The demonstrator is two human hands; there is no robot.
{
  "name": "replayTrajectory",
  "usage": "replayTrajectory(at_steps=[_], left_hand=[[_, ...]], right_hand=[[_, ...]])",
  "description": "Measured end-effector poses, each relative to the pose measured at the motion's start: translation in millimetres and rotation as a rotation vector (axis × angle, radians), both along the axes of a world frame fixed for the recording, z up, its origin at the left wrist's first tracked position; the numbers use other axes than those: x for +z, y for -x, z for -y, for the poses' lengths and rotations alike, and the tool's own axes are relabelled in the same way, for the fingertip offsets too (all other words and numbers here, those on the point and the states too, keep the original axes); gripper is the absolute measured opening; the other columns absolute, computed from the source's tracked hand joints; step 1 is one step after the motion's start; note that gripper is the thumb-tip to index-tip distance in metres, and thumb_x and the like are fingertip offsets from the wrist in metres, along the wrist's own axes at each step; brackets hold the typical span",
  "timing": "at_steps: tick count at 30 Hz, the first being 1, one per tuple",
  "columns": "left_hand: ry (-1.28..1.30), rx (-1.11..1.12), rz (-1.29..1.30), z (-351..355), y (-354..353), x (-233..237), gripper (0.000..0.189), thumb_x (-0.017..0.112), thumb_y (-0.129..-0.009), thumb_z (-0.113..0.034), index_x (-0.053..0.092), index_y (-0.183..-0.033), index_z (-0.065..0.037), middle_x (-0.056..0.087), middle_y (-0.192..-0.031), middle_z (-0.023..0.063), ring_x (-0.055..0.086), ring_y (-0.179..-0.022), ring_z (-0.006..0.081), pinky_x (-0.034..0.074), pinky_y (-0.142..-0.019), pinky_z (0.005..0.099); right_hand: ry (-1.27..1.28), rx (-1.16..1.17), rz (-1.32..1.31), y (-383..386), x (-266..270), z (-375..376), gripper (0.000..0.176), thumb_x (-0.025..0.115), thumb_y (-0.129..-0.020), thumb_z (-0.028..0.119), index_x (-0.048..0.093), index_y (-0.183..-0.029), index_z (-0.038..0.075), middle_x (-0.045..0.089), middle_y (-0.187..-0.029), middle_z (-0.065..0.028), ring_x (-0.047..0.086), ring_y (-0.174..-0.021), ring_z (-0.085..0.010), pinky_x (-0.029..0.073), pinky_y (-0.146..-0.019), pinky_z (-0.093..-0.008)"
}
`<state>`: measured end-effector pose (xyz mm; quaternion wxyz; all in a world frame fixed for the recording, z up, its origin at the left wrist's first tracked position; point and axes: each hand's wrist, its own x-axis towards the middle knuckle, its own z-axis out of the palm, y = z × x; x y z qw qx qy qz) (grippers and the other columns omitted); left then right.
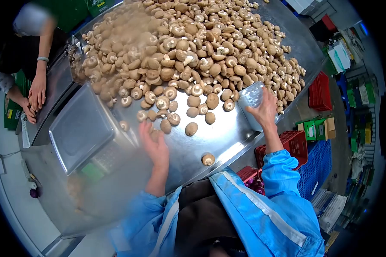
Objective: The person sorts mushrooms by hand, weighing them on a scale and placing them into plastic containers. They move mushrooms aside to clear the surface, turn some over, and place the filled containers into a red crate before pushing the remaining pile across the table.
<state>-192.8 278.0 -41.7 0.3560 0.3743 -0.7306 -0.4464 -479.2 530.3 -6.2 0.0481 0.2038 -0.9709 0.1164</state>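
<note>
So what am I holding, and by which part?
Your right hand appears to hold clear plastic packaging by its right side. Left hand seems to cup a mushroom, but blur hides where.

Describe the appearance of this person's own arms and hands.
The bare left hand and bare right hand wear no gloves. The shiny bright-blue fabric right sleeve is bunched, ending short of the wrist; the blue fabric left sleeve looks hazy.

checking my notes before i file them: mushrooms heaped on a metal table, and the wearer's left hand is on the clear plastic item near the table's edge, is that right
One slip: it is the right hand on the clear plastic item near the table's edge, as the head view shows. The mushrooms are heaped on a metal table.
</note>
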Motion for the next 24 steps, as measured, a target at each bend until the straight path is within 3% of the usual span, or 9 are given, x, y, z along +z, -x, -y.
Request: replayTrajectory(at_steps=[9, 12, 13, 16, 17, 18, 21, 22, 24], left_hand=[[0.049, -0.046, 0.013, -5.3, -23.8, 6.7, 0.041, 0.061, -0.082, 0.004, 0.055, -0.121, -0.003, 0.052, -0.137, 0.0139, 0.039, -0.138, 0.0323, 0.026, -0.115, 0.042], [0.009, -0.072, 0.02, 1.5, -35.3, 11.3, 0.043, 0.06, -0.081, 0.005, 0.055, -0.123, -0.003, 0.052, -0.139, 0.0124, 0.04, -0.137, 0.0306, 0.027, -0.115, 0.041], [-0.01, -0.073, 0.018, 3.7, -39.1, 11.1, 0.044, 0.06, -0.081, 0.005, 0.055, -0.124, -0.003, 0.052, -0.139, 0.012, 0.041, -0.137, 0.0298, 0.028, -0.114, 0.0406], [-0.059, -0.09, 0.024, 4.7, -47.0, 17.0, 0.048, 0.059, -0.081, 0.005, 0.054, -0.128, -0.004, 0.052, -0.139, 0.0117, 0.04, -0.137, 0.0289, 0.027, -0.114, 0.041], [-0.071, -0.107, 0.032, 3.6, -46.4, 28.2, 0.05, 0.06, -0.081, 0.005, 0.053, -0.13, -0.004, 0.051, -0.139, 0.0121, 0.039, -0.138, 0.0296, 0.025, -0.115, 0.0423], [-0.082, -0.129, 0.039, 2.8, -45.2, 39.9, 0.052, 0.06, -0.082, 0.005, 0.051, -0.132, -0.005, 0.05, -0.139, 0.0125, 0.037, -0.138, 0.0302, 0.024, -0.116, 0.0435], [-0.21, -0.273, -0.021, -0.6, -36.6, 68.6, 0.046, 0.06, -0.088, 0.0, 0.052, -0.133, -0.004, 0.058, -0.129, 0.0105, 0.049, -0.127, 0.0257, 0.039, -0.105, 0.0392], [-0.326, -0.408, 0.058, 1.1, -38.3, 70.8, 0.042, 0.059, -0.09, -0.004, 0.053, -0.132, -0.004, 0.061, -0.123, 0.0096, 0.054, -0.119, 0.0232, 0.043, -0.098, 0.0362], [-0.562, -0.664, 0.221, 9.4, -48.9, 72.4, 0.035, 0.058, -0.095, -0.01, 0.054, -0.129, -0.003, 0.066, -0.113, 0.0079, 0.063, -0.103, 0.0182, 0.05, -0.082, 0.0303]], right_hand=[[0.092, 0.017, -0.162, -33.0, -0.7, 1.9, 0.079, 0.081, -0.065, 0.019, 0.047, -0.135, 0.002, 0.056, -0.121, -0.0198, 0.049, -0.117, -0.0372, 0.044, -0.099, -0.0423], [0.102, 0.054, -0.123, -28.7, 8.8, -6.9, 0.079, 0.081, -0.066, 0.02, 0.047, -0.135, 0.003, 0.052, -0.126, -0.0206, 0.046, -0.118, -0.0377, 0.041, -0.102, -0.0431], [0.116, 0.105, -0.203, -33.7, 19.4, -5.3, 0.059, 0.076, -0.073, 0.014, 0.056, -0.127, 0.004, 0.06, -0.119, -0.018, 0.055, -0.111, -0.0349, 0.046, -0.096, -0.0417], [0.313, 0.162, -0.124, -56.8, 43.7, -3.6, 0.035, 0.068, -0.084, 0.008, 0.065, -0.118, 0.006, 0.068, -0.102, -0.0146, 0.065, -0.093, -0.0289, 0.052, -0.086, -0.0367], [0.375, 0.199, -0.148, -74.8, 65.8, 10.6, 0.022, 0.062, -0.09, 0.003, 0.069, -0.11, 0.006, 0.071, -0.094, -0.0103, 0.069, -0.083, -0.0233, 0.054, -0.077, -0.0319], [0.428, 0.24, 0.043, -90.3, 73.6, 14.9, 0.022, 0.062, -0.09, 0.004, 0.069, -0.112, 0.005, 0.072, -0.094, -0.0101, 0.069, -0.084, -0.0221, 0.054, -0.077, -0.0315], [0.491, 0.518, 0.669, -119.5, 77.3, 47.4, 0.023, 0.061, -0.092, 0.009, 0.067, -0.114, 0.002, 0.073, -0.092, -0.0101, 0.07, -0.084, -0.0194, 0.055, -0.078, -0.0317], [0.452, 0.605, 0.853, -130.3, 67.1, 59.5, 0.027, 0.062, -0.089, 0.012, 0.066, -0.115, 0.006, 0.073, -0.095, -0.0142, 0.071, -0.084, -0.0244, 0.054, -0.077, -0.0347], [0.515, 0.705, 1.063, -157.3, 57.6, 85.8, 0.026, 0.062, -0.089, 0.014, 0.066, -0.114, 0.006, 0.071, -0.082, -0.0111, 0.07, -0.077, -0.0221, 0.054, -0.072, -0.0346]])
